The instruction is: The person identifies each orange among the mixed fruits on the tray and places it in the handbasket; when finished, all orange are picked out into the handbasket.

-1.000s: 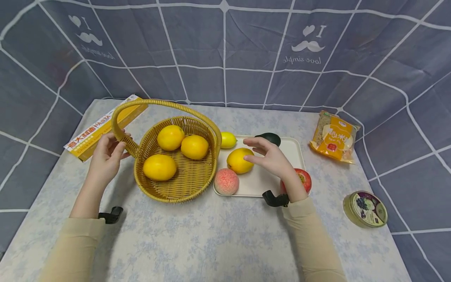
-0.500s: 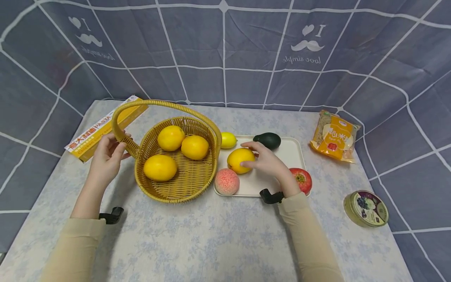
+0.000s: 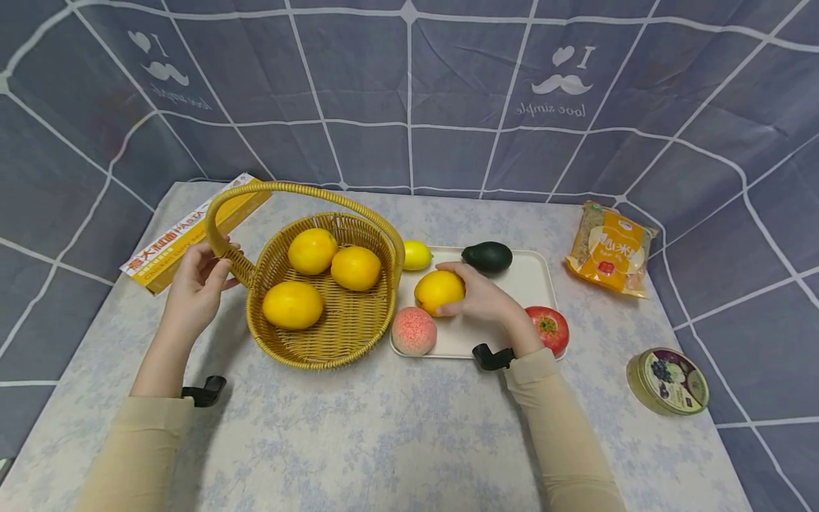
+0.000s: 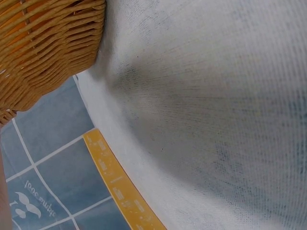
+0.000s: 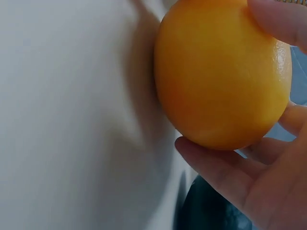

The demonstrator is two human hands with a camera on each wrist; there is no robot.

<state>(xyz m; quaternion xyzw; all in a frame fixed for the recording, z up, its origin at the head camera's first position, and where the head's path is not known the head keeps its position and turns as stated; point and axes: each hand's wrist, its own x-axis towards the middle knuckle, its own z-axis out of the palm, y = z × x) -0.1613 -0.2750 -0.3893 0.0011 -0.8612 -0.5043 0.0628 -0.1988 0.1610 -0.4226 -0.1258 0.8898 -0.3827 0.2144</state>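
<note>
My left hand (image 3: 195,288) grips the wicker basket (image 3: 326,348) at the left foot of its arched handle (image 3: 307,190). Inside the basket lie three large yellow oval fruits (image 3: 293,305). On a white tray (image 3: 473,345) to its right, my right hand (image 3: 485,299) holds another yellow oval fruit (image 3: 435,291), thumb on one side and fingers on the other. The right wrist view shows that fruit (image 5: 220,76) close up, between thumb and fingers. In the left wrist view, the basket's woven side (image 4: 53,43) shows, while most of the left hand is out of frame.
Also on the tray are a peach (image 3: 414,331), a lemon (image 3: 417,255), a dark green avocado-like fruit (image 3: 488,257) and a red pomegranate-like fruit (image 3: 549,330). A pasta box (image 3: 192,235) lies behind the left hand. A grain packet (image 3: 608,249) and a round tin (image 3: 668,380) sit at right.
My right hand has moved slightly left and down onto the yellow oval fruit, and its fingers have closed round it. The left hand stays on the basket handle.
</note>
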